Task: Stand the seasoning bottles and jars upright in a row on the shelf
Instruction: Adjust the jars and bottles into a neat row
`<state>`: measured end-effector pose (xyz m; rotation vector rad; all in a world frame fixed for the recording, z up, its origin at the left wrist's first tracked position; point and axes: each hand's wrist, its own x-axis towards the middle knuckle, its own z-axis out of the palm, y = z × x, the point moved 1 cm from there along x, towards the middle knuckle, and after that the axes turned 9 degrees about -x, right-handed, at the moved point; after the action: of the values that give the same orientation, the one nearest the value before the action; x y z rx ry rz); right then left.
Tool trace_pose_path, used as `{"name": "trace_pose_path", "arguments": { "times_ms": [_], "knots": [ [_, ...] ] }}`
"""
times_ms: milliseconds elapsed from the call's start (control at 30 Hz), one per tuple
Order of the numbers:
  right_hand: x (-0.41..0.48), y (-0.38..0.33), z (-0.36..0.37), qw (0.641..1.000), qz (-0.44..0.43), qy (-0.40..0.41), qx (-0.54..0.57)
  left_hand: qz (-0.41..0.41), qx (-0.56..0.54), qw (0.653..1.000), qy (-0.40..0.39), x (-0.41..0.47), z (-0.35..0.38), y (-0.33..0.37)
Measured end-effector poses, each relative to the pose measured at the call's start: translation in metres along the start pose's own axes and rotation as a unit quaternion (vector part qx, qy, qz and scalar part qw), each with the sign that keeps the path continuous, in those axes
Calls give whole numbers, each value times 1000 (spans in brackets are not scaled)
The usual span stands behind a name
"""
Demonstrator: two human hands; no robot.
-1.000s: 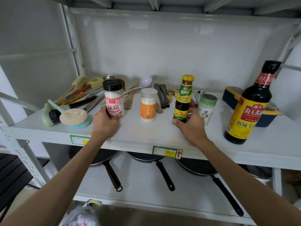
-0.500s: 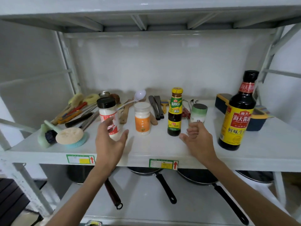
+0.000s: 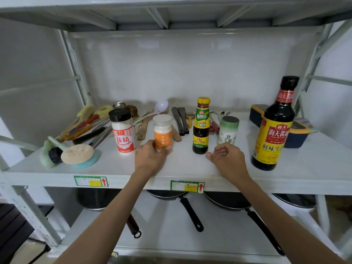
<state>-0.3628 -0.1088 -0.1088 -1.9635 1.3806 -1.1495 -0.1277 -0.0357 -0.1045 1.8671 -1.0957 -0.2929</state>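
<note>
Five containers stand upright in a row on the white shelf [image 3: 190,168]. From the left: a black-capped jar with a red label [image 3: 122,131], a white-lidded jar with an orange label [image 3: 162,132], a slim dark sauce bottle with a yellow cap [image 3: 201,125], a green-lidded jar [image 3: 228,130] and a large soy sauce bottle [image 3: 274,126]. My left hand [image 3: 151,157] grips the base of the orange-label jar. My right hand [image 3: 227,159] hovers with curled fingers just in front of the green-lidded jar, holding nothing and apart from it.
Brushes, a round scrubber [image 3: 78,154], tongs and wooden utensils lie at the back left of the shelf. A white spoon [image 3: 162,106] and dark spatulas [image 3: 181,119] lie behind the jars. A navy and yellow tray [image 3: 297,130] sits behind the soy bottle. Pans [image 3: 190,212] hang on the shelf below.
My left hand let go of the red-label jar, moved right and closed on the orange-label jar. My right hand released the slim sauce bottle and drew back in front of the green-lidded jar.
</note>
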Motion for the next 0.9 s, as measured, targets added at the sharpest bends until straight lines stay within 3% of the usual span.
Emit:
{"name": "trace_pose_path", "arguments": {
  "times_ms": [167, 533, 900],
  "knots": [
    [12, -13, 14, 996, -5, -83, -34, 16, 14, 1000, 0, 1, 2, -1],
    [17, -10, 28, 993, -59, -64, -84, 37, 63, 997, -1, 3, 5, -4],
    [13, -12, 24, 995, -29, -60, -79, 31, 47, 998, -7, 2, 4, -6]
  ]
}}
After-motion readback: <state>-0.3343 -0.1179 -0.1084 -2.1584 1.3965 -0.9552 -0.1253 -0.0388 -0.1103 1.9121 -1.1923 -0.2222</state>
